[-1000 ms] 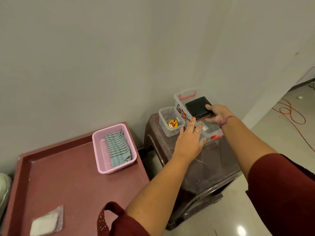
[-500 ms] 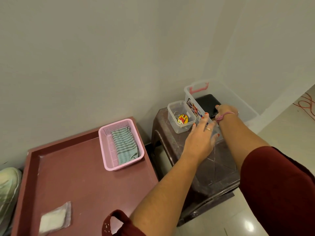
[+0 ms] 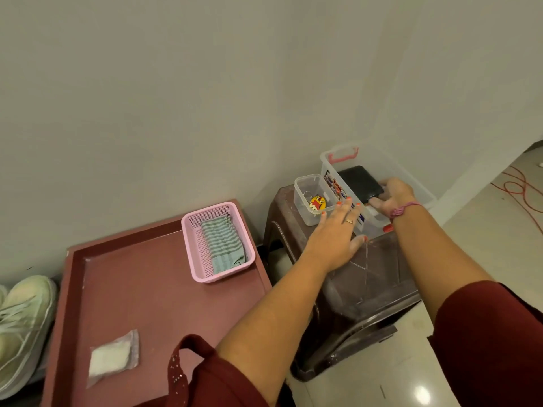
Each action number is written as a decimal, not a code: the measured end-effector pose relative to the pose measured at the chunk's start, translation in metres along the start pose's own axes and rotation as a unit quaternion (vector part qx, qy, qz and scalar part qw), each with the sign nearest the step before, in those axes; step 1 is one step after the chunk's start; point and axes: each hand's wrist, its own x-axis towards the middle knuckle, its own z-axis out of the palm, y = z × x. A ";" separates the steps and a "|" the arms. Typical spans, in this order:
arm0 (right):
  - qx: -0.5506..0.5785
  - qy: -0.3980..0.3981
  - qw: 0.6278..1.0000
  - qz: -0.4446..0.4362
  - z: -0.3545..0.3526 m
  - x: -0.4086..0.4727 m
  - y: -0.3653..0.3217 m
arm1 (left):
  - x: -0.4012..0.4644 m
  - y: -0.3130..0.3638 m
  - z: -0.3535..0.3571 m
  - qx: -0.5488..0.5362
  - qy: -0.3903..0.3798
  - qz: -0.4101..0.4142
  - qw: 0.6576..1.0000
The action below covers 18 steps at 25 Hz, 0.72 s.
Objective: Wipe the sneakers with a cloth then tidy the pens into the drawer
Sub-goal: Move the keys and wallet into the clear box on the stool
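Both hands work over the dark brown plastic stool (image 3: pixel 361 277) at the far right, not at the sneakers. The right hand (image 3: pixel 392 195) reaches into the clear storage box (image 3: pixel 411 183) with the red handle, fingers curled toward the near edge of a black wallet-like item (image 3: pixel 360 182) lying inside; whether it actually pinches that item or only touches it I cannot tell. The left hand (image 3: pixel 338 230) is spread flat, fingers straight and apart, resting against the near left wall of the same box, seemingly steadying it. Just left of the box stands a small clear tub (image 3: pixel 305 198) holding a yellow cartoon badge (image 3: pixel 317 203).

No pens and no drawer are visible, so the pen step looks some way off. The sneakers (image 3: pixel 23 327), pale and laced, sit on the floor beyond the left edge of the red surface (image 3: pixel 141 295). A striped cloth (image 3: pixel 221 248) lies in the pink basket (image 3: pixel 194 259) at the far right corner of that surface, and a small white packet (image 3: pixel 113 356) lies near its front edge.

By my reading, the wiping step has not begun: the cloth is untouched in its basket. The next move calls for freeing both hands from the box, taking the striped cloth, and turning left to the sneakers.
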 end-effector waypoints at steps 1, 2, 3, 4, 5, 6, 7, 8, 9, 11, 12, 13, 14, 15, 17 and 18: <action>0.006 0.002 1.000 -0.015 0.002 -0.009 -0.002 | -0.012 -0.001 -0.008 -0.017 0.019 -0.007 1.000; 0.018 0.003 1.000 -0.025 0.003 -0.020 -0.004 | -0.022 -0.002 -0.015 -0.030 0.035 -0.014 0.999; 0.026 -0.002 0.999 -0.031 0.005 -0.032 -0.004 | -0.035 -0.005 -0.023 -0.036 0.050 -0.022 0.998; 0.029 -0.013 0.999 -0.035 0.008 -0.049 -0.003 | -0.049 -0.009 -0.032 -0.041 0.064 -0.030 0.997; 0.024 -0.025 0.998 -0.044 0.010 -0.066 0.000 | -0.062 -0.012 -0.041 -0.046 0.079 -0.035 0.995; 0.024 -0.038 0.998 -0.053 0.012 -0.084 0.005 | -0.077 -0.018 -0.049 -0.053 0.097 -0.041 0.993; 0.014 -0.052 0.996 -0.065 0.014 -0.098 0.011 | -0.091 -0.024 -0.057 -0.058 0.116 -0.045 0.990; -0.002 -0.068 0.995 -0.072 0.016 -0.113 0.018 | -0.105 -0.031 -0.063 -0.062 0.138 -0.047 0.987; -0.013 -0.080 0.993 -0.080 0.021 -0.129 0.026 | -0.120 -0.039 -0.069 -0.061 0.158 -0.047 0.984; -0.008 -0.112 0.991 -0.077 0.030 -0.156 0.047 | -0.155 -0.055 -0.079 -0.053 0.183 -0.050 0.980; 0.001 -0.133 0.989 -0.067 0.035 -0.168 0.060 | -0.173 -0.064 -0.082 -0.043 0.193 -0.052 0.979; 0.008 -0.150 0.987 -0.053 0.042 -0.178 0.074 | -0.191 -0.073 -0.084 -0.029 0.203 -0.058 0.977; 0.012 -0.162 0.986 -0.041 0.050 -0.189 0.090 | -0.211 -0.083 -0.085 -0.018 0.209 -0.074 0.975; 0.011 -0.173 0.984 -0.032 0.058 -0.199 0.105 | -0.230 -0.092 -0.085 -0.011 0.212 -0.097 0.972; 0.000 -0.194 0.981 -0.011 0.078 -0.222 0.138 | -0.270 -0.115 -0.081 -0.009 0.214 -0.143 0.966; -0.006 -0.204 0.979 0.001 0.087 -0.232 0.154 | -0.288 -0.126 -0.079 -0.010 0.216 -0.158 0.963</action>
